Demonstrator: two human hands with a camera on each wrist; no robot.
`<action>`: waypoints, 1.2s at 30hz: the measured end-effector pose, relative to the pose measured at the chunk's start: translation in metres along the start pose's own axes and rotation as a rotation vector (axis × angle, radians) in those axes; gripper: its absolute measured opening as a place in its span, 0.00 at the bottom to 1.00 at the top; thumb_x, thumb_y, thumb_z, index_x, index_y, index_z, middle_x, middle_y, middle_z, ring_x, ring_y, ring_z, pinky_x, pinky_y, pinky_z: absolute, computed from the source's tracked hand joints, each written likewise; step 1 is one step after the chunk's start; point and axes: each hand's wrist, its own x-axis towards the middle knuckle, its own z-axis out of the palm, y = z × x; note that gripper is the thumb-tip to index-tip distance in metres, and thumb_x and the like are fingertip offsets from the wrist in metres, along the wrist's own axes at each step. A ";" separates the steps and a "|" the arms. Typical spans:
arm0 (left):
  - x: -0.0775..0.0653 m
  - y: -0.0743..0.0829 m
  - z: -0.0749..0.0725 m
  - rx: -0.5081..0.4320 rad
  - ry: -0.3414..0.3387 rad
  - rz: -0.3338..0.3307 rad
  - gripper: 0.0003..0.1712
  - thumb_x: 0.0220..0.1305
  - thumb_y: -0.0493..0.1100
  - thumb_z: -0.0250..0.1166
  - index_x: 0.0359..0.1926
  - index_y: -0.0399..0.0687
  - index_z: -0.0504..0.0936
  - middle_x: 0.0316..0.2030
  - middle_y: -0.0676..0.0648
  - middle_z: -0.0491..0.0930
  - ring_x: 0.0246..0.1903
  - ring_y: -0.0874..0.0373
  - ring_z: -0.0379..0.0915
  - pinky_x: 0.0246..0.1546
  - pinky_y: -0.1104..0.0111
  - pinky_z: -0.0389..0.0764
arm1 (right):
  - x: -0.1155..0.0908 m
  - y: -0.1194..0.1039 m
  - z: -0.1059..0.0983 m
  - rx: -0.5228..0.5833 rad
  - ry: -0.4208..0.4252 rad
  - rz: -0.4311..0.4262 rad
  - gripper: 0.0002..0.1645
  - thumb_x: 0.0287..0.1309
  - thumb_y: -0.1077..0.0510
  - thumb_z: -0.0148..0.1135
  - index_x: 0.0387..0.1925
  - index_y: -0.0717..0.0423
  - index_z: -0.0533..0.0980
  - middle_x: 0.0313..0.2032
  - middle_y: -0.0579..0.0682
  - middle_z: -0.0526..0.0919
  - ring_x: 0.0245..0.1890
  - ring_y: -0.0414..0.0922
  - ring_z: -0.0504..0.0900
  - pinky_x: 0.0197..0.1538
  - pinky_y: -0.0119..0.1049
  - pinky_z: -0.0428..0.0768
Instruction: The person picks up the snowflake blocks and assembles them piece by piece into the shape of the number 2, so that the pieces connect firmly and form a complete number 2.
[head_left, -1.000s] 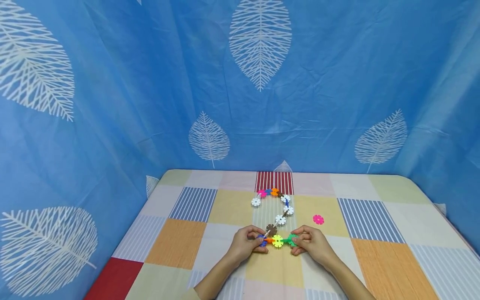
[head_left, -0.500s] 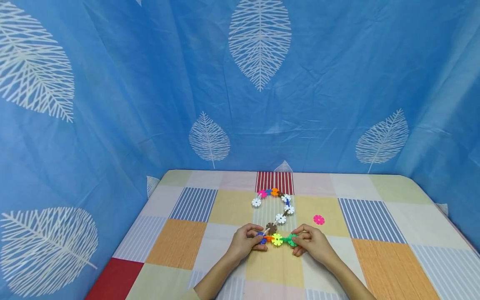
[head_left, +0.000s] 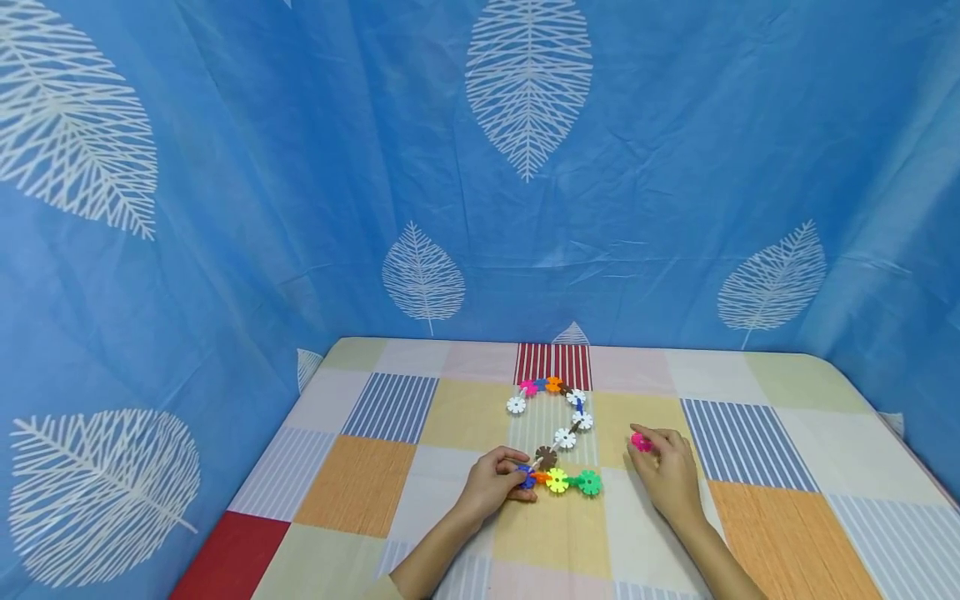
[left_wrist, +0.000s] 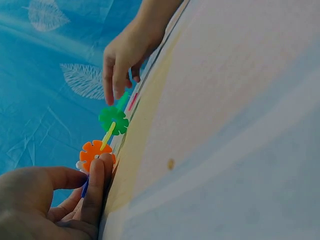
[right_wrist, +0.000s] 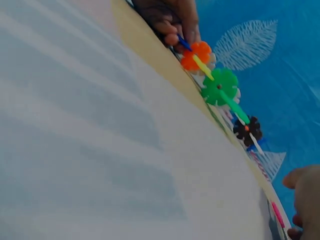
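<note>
A curved chain of slotted plastic snowflake discs lies on the bed cover. My left hand point(head_left: 491, 486) pinches its blue disc point(head_left: 527, 477) between thumb and fingers. From there the chain runs right through an orange disc point(left_wrist: 94, 154) and a yellow disc point(head_left: 557, 481) to a green disc point(head_left: 590, 482) at its end. The other way, it passes a brown disc point(head_left: 546, 457) and several white discs. My right hand point(head_left: 669, 477) reaches over a loose pink disc point(head_left: 641, 442), fingers extended around it. Both wrist views show that pink disc point(right_wrist: 278, 214) flat on the cover.
The patchwork cover point(head_left: 450, 417) spreads over a flat surface with rounded far corners. Blue curtains point(head_left: 337, 167) with white leaf prints hang behind and on both sides. The chain's far end has a white disc point(head_left: 516, 405).
My right hand has let go of the green disc and moved right and away from me to the loose pink disc. The left hand keeps hold of the blue disc.
</note>
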 end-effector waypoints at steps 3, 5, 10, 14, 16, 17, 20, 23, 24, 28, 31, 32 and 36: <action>-0.001 0.001 0.001 0.003 0.002 -0.005 0.14 0.55 0.25 0.57 0.44 0.30 0.74 0.22 0.46 0.73 0.22 0.48 0.81 0.28 0.65 0.82 | 0.000 0.005 -0.005 -0.067 -0.044 0.031 0.26 0.48 0.65 0.67 0.51 0.71 0.73 0.40 0.68 0.72 0.38 0.56 0.68 0.34 0.47 0.70; -0.001 0.001 0.001 0.008 0.005 -0.005 0.14 0.55 0.25 0.57 0.44 0.31 0.74 0.22 0.46 0.73 0.22 0.48 0.81 0.27 0.65 0.82 | -0.001 0.007 -0.007 -0.091 -0.076 0.046 0.26 0.50 0.65 0.66 0.51 0.74 0.72 0.42 0.71 0.70 0.40 0.60 0.67 0.35 0.52 0.69; 0.000 0.000 0.001 -0.003 -0.002 -0.002 0.14 0.55 0.25 0.57 0.44 0.30 0.74 0.22 0.46 0.73 0.22 0.48 0.81 0.28 0.65 0.82 | -0.001 0.009 -0.007 -0.086 -0.078 0.058 0.20 0.49 0.65 0.66 0.44 0.74 0.76 0.42 0.71 0.70 0.41 0.62 0.66 0.37 0.54 0.69; 0.000 -0.002 0.001 -0.025 0.001 0.007 0.14 0.56 0.25 0.57 0.45 0.30 0.73 0.22 0.46 0.73 0.22 0.49 0.81 0.28 0.65 0.82 | -0.001 0.013 -0.005 -0.063 -0.047 0.070 0.19 0.43 0.65 0.70 0.40 0.69 0.77 0.37 0.64 0.75 0.37 0.56 0.70 0.35 0.46 0.71; 0.001 -0.003 0.000 -0.042 0.009 0.014 0.13 0.57 0.25 0.57 0.46 0.29 0.73 0.22 0.47 0.72 0.22 0.49 0.81 0.29 0.64 0.82 | -0.001 0.013 -0.003 -0.021 -0.035 0.071 0.19 0.42 0.66 0.71 0.39 0.65 0.76 0.31 0.57 0.77 0.32 0.49 0.73 0.34 0.37 0.73; 0.001 -0.003 0.000 -0.054 0.013 0.018 0.13 0.58 0.25 0.56 0.46 0.29 0.72 0.22 0.47 0.72 0.22 0.49 0.81 0.30 0.64 0.82 | -0.001 0.013 -0.002 0.011 -0.030 0.059 0.19 0.41 0.67 0.72 0.38 0.64 0.75 0.29 0.54 0.78 0.29 0.46 0.74 0.32 0.32 0.73; 0.002 -0.004 -0.002 -0.100 0.015 0.027 0.14 0.60 0.25 0.55 0.48 0.28 0.71 0.23 0.47 0.71 0.24 0.48 0.81 0.31 0.63 0.82 | -0.002 0.009 0.002 0.162 -0.060 0.022 0.17 0.42 0.68 0.71 0.37 0.60 0.75 0.25 0.47 0.79 0.25 0.36 0.76 0.27 0.21 0.73; 0.004 -0.005 -0.003 -0.136 0.017 0.024 0.14 0.61 0.24 0.53 0.48 0.26 0.69 0.23 0.46 0.71 0.24 0.48 0.81 0.32 0.61 0.82 | -0.001 -0.004 -0.001 0.339 -0.150 0.000 0.16 0.45 0.70 0.68 0.39 0.59 0.76 0.28 0.49 0.82 0.28 0.36 0.79 0.31 0.21 0.76; 0.004 -0.005 -0.003 -0.147 0.018 0.022 0.14 0.61 0.24 0.52 0.49 0.26 0.69 0.23 0.46 0.72 0.24 0.48 0.81 0.32 0.61 0.82 | -0.001 -0.010 -0.004 0.381 -0.181 0.005 0.16 0.46 0.70 0.67 0.40 0.60 0.77 0.29 0.50 0.82 0.29 0.37 0.80 0.32 0.22 0.77; 0.005 -0.005 -0.003 -0.170 0.031 0.013 0.14 0.62 0.24 0.52 0.49 0.27 0.68 0.23 0.47 0.71 0.24 0.51 0.81 0.33 0.61 0.82 | 0.000 -0.023 -0.011 0.482 -0.269 0.023 0.13 0.48 0.72 0.64 0.40 0.65 0.78 0.30 0.56 0.83 0.29 0.45 0.81 0.33 0.27 0.80; 0.005 -0.005 -0.003 -0.172 0.038 0.005 0.14 0.62 0.25 0.51 0.50 0.27 0.68 0.22 0.48 0.69 0.24 0.50 0.81 0.34 0.61 0.82 | -0.002 -0.011 -0.006 0.566 -0.319 0.016 0.11 0.50 0.72 0.63 0.38 0.65 0.78 0.30 0.57 0.83 0.27 0.47 0.81 0.31 0.30 0.80; 0.005 -0.004 -0.003 -0.174 0.040 0.003 0.14 0.62 0.24 0.51 0.50 0.27 0.67 0.22 0.48 0.68 0.24 0.50 0.81 0.34 0.62 0.82 | -0.003 -0.007 -0.004 0.593 -0.340 0.008 0.10 0.51 0.71 0.63 0.38 0.64 0.78 0.31 0.57 0.83 0.26 0.47 0.81 0.31 0.31 0.80; 0.004 -0.004 -0.003 -0.173 0.041 0.002 0.14 0.62 0.25 0.51 0.50 0.27 0.67 0.22 0.48 0.69 0.24 0.51 0.81 0.33 0.62 0.82 | -0.005 0.000 0.001 0.667 -0.404 -0.017 0.09 0.53 0.69 0.62 0.38 0.62 0.78 0.31 0.55 0.83 0.27 0.47 0.81 0.31 0.34 0.81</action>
